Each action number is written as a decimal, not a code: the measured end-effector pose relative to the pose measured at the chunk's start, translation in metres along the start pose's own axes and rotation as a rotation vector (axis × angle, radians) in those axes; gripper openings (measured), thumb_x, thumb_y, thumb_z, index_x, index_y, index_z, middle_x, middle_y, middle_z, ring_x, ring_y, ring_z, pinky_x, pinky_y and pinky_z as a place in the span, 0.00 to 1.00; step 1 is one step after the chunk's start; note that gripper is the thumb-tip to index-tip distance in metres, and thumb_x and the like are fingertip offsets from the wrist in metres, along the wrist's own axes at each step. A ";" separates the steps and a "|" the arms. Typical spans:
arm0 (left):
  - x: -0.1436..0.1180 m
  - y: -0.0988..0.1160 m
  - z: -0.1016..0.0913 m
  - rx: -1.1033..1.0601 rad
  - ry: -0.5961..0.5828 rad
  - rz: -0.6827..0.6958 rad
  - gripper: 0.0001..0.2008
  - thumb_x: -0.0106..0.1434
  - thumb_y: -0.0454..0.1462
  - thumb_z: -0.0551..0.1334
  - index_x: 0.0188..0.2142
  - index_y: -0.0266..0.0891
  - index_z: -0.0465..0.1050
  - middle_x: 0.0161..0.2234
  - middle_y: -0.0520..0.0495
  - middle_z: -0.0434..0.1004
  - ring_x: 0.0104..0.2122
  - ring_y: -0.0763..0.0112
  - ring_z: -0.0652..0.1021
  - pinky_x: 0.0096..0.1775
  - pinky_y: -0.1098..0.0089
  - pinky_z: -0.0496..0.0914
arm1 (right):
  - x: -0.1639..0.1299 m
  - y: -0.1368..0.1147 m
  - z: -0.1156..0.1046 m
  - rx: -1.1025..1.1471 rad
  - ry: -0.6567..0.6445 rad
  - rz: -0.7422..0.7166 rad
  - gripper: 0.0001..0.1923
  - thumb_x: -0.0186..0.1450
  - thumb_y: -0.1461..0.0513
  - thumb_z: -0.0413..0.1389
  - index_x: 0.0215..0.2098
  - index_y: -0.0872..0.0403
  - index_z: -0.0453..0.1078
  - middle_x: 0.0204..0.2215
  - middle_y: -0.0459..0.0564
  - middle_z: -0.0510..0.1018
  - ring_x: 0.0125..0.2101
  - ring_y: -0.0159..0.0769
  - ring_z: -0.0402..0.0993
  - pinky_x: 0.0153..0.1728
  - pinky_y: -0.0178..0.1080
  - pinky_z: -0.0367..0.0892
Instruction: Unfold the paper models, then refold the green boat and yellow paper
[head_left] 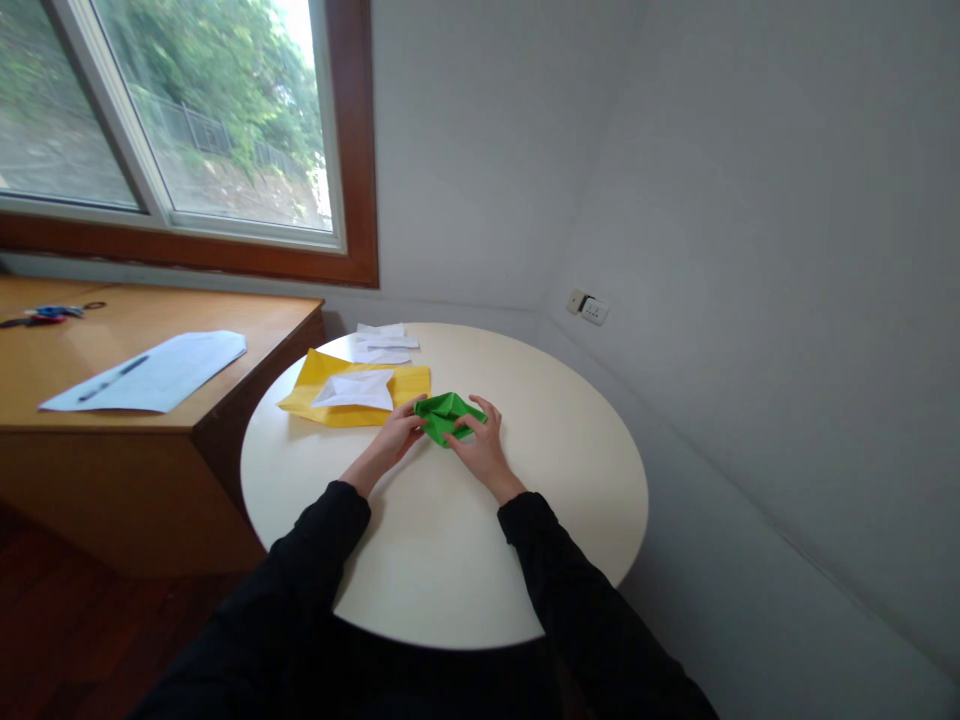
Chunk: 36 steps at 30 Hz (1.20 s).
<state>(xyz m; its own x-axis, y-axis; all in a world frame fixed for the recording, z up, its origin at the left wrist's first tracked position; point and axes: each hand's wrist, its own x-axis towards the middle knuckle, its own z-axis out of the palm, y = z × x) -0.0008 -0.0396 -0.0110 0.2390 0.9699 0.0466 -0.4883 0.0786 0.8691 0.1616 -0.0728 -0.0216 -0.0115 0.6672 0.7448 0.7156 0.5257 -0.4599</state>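
Note:
A piece of folded green paper [448, 412] is held between both hands just over the round white table [450, 560]. My left hand [399, 434] is closed on its left corner. On the opposite side, my right hand [482, 446] grips it with bent fingers, the thumb at its near edge. Creases and raised flaps show on the paper; its underside is hidden. Beside my left hand lies a yellow paper sheet [304, 400] with a folded white paper [354, 388] on top.
More white papers [382, 343] lie at the table's far left edge. A wooden desk [277, 320] stands on the left, bearing paper sheets [172, 370], a pen [114, 379] and scissors [56, 314]. Walls and a window [225, 120] border the space; a socket [595, 311] sits in the corner.

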 end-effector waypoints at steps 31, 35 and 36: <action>-0.008 0.016 0.000 0.248 -0.048 0.125 0.10 0.50 0.39 0.62 0.33 0.41 0.65 0.31 0.52 0.68 0.28 0.73 0.71 0.29 0.73 0.66 | 0.000 0.002 -0.001 -0.045 -0.077 -0.074 0.04 0.54 0.63 0.62 0.27 0.52 0.71 0.51 0.54 0.62 0.54 0.47 0.55 0.54 0.52 0.57; -0.006 0.011 -0.005 0.443 -0.032 0.220 0.11 0.48 0.37 0.64 0.32 0.41 0.67 0.34 0.51 0.69 0.33 0.70 0.72 0.33 0.72 0.67 | -0.001 0.004 -0.001 -0.056 -0.081 -0.030 0.04 0.55 0.65 0.61 0.28 0.53 0.70 0.50 0.56 0.63 0.53 0.46 0.56 0.54 0.51 0.58; -0.005 0.010 -0.007 0.496 -0.032 0.247 0.12 0.47 0.36 0.65 0.32 0.41 0.67 0.35 0.50 0.69 0.35 0.69 0.73 0.35 0.71 0.67 | -0.001 0.005 -0.001 -0.060 -0.081 -0.014 0.04 0.55 0.66 0.61 0.28 0.53 0.70 0.49 0.56 0.63 0.53 0.46 0.56 0.54 0.51 0.58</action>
<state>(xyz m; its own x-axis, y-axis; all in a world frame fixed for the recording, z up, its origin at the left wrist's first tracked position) -0.0123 -0.0420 -0.0060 0.1969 0.9375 0.2871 -0.0813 -0.2762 0.9577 0.1663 -0.0710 -0.0239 -0.0766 0.7016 0.7084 0.7553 0.5047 -0.4182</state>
